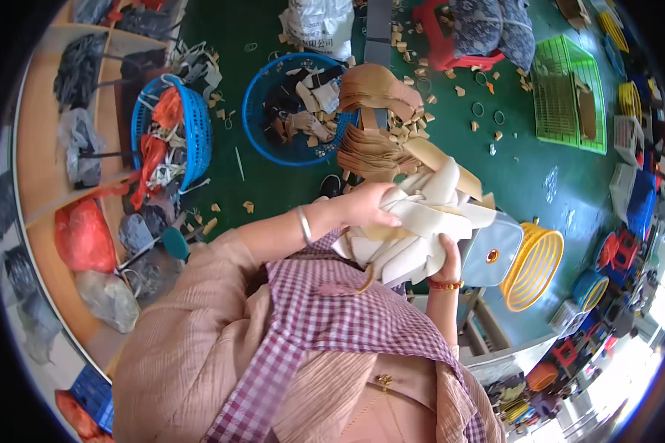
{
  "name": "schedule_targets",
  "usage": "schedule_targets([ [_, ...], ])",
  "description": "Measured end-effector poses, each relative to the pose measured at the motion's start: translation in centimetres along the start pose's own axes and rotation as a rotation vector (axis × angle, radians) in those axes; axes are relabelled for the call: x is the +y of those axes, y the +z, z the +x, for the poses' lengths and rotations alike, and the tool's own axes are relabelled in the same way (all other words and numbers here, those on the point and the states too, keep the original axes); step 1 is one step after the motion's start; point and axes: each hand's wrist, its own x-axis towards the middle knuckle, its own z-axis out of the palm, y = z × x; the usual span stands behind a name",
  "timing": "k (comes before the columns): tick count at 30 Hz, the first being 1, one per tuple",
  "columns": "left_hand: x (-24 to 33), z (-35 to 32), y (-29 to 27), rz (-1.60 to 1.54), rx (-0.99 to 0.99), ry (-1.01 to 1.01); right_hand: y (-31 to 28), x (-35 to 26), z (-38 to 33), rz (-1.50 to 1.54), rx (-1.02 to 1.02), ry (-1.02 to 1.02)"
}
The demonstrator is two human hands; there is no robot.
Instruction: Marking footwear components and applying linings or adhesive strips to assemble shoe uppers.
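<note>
Cream-white, soft-looking bundle of leather-like strips and flaps point(421, 221), gathered at chest height over a checked purple-and-white apron point(325, 325). Left hand point(368, 207) laid over the top of the bundle, fingers curled down and pressed onto it; right hand point(445, 255) cupped underneath, thumb up against the lower flaps — both closed around the stack. Probably light and floppy, the loose ends fanning out and likely to slide apart; best gripped near the middle where the pieces overlap, squeezed from above and below. Just beside the right hand, a pale blue-grey handbag with a round red clasp point(491, 255), then a yellow wire basket point(536, 266). Farther off on the green floor point(288, 184) — tan strips piled by a round blue plastic basket point(292, 111), scattered offcuts, a second blue basket point(174, 133) of scraps.
</note>
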Motion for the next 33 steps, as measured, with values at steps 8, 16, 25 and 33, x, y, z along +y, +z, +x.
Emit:
schedule_targets([
  [8, 1.1, 3.6, 15.6, 0.316, -0.408, 0.036, -9.1, 2.1, -15.5, 0.29, 0.14, -0.387],
  [16, -1.8, 5.9, 38.4, 0.433, -0.834, -0.137, -21.6, 5.9, -29.4, 0.555, 0.289, -0.659],
  [25, -14.0, 1.7, 70.0, 1.044, -1.441, -0.23, -33.2, 17.0, -45.6, 0.967, 0.64, -1.214],
  [33, -27.9, -6.8, 79.5, 1.149, -1.854, -0.412, -32.4, 27.9, -52.0, 1.222, 1.171, -1.342],
])
